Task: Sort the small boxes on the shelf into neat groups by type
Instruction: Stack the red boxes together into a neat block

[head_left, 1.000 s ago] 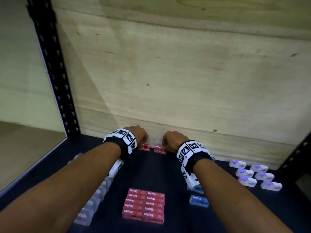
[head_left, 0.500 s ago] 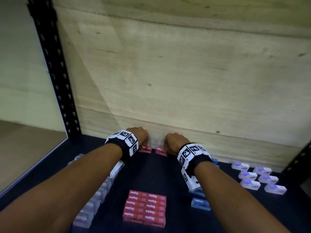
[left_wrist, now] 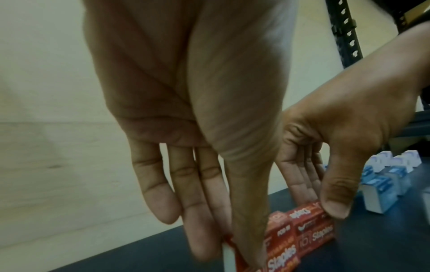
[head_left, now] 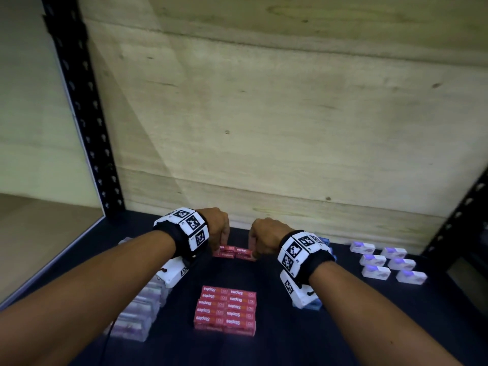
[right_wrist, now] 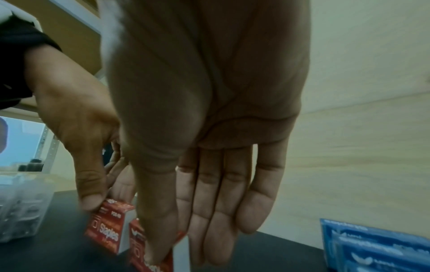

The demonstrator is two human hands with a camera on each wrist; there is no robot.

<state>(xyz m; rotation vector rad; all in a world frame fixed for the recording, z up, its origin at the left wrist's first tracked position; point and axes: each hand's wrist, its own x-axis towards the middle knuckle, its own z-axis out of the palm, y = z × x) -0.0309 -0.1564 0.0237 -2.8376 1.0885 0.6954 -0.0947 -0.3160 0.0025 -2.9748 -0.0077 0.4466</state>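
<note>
Both hands, left hand (head_left: 217, 224) and right hand (head_left: 264, 235), each pinching red staple boxes (head_left: 233, 252) at shelf's 12 o'clock. Red block (head_left: 225, 310) at 6 already grouped; white boxes (head_left: 388, 262) at 3 neat. These strays left.

I see both forearms bare, no sleeves. Each wrist carries a black strap (head_left: 173, 237) ringed with white square tiles (head_left: 191, 224), each tile printed with a black-and-white coded marker. A white camera housing (head_left: 173, 272) hangs beneath the left wrist; a matching housing (head_left: 297, 290), also marker-printed, hangs beneath the right.
</note>
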